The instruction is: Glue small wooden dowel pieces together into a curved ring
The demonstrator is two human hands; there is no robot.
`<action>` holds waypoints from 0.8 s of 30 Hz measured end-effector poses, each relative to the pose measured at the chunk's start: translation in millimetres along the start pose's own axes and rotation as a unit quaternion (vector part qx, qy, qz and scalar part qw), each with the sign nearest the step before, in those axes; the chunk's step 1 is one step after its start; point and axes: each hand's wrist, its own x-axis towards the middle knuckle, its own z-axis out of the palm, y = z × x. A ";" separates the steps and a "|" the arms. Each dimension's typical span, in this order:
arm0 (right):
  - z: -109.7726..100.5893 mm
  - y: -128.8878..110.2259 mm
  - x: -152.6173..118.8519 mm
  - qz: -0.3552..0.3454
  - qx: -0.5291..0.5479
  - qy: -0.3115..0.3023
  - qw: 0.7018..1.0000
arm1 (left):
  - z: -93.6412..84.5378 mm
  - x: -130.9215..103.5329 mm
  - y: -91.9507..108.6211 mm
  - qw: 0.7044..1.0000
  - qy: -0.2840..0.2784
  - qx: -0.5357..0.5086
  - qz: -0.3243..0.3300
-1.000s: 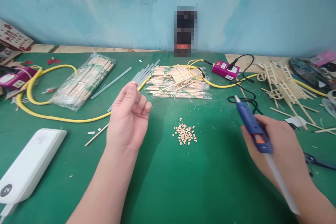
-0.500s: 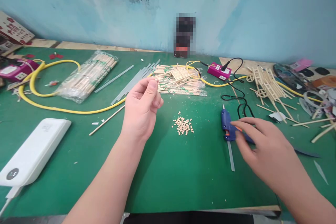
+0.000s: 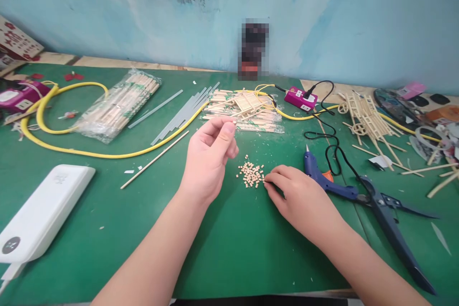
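Observation:
My left hand (image 3: 210,158) is raised, thumb and forefinger pinched on a tiny pale wooden piece (image 3: 234,123) that barely shows. On the green tabletop lies a pile of small cut wooden pieces (image 3: 251,173). My right hand (image 3: 299,196) reaches its right edge, fingertips closed together on one of the pieces, mostly hidden by the fingers. Just right of that hand rests a blue glue gun (image 3: 319,174), its nozzle pointing away and its rear part covered by the hand. Dark-handled cutters (image 3: 382,210) lie beyond its handle.
Bagged wooden sticks (image 3: 120,105) and clear glue sticks (image 3: 186,110) lie behind. A stick frame (image 3: 249,104) sits on another bundle. Stick assemblies (image 3: 366,114) are at right, a white power bank (image 3: 46,210) at left. A yellow cable (image 3: 118,155) and black cord (image 3: 339,148) cross the table.
My right hand has left the glue gun and moved left to the pile, its fingers closing there. My left hand has shifted right and slightly down, still pinching its piece.

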 end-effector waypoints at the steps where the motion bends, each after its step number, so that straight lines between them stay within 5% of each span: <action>1: 1.8 -0.2 -0.7 0.001 -0.001 0.007 1.000 | 0.9 -1.1 -1.3 1.000 -0.002 0.009 -0.005; 18: 14.9 -1.1 8.5 -0.044 0.027 0.044 0.998 | 3.4 -7.7 -11.5 0.995 -0.006 0.084 -0.049; 24: -11.0 -0.2 17.7 -0.021 0.113 0.056 0.992 | 5.5 -10.3 -10.4 0.995 -0.014 0.085 -0.053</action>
